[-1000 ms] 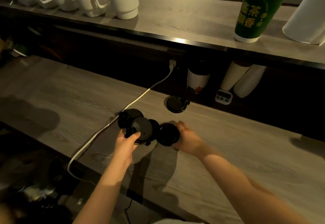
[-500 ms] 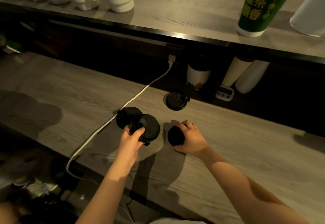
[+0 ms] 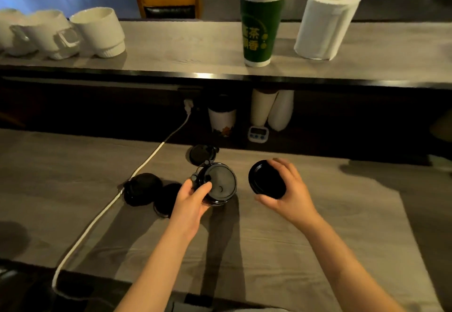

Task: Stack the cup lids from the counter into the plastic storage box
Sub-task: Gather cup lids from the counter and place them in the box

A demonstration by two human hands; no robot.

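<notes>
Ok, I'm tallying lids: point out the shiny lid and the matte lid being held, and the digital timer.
Shiny lid (image 3: pixel 220 179): head view, centre of its glossy face.
Matte lid (image 3: pixel 266 179): head view, middle of its dark face.
Digital timer (image 3: pixel 258 133): head view, its white front.

Cable (image 3: pixel 151 156) left of lids (image 3: pixel 143 189), on counter (image 3: pixel 61 165)

My left hand (image 3: pixel 189 201) is covering the near rim of the held lid (image 3: pixel 221 184) and hiding part of the flat lid (image 3: pixel 165 198) lying on the counter (image 3: pixel 318 226). The tilted lid (image 3: pixel 265 179) is hiding the palm of my right hand (image 3: pixel 291 194), which is gripping it. The shelf (image 3: pixel 220 76) is cutting off the tops of the paper cups (image 3: pixel 260 108) beneath it. The timer (image 3: pixel 258 133) display is showing too small to read.
</notes>
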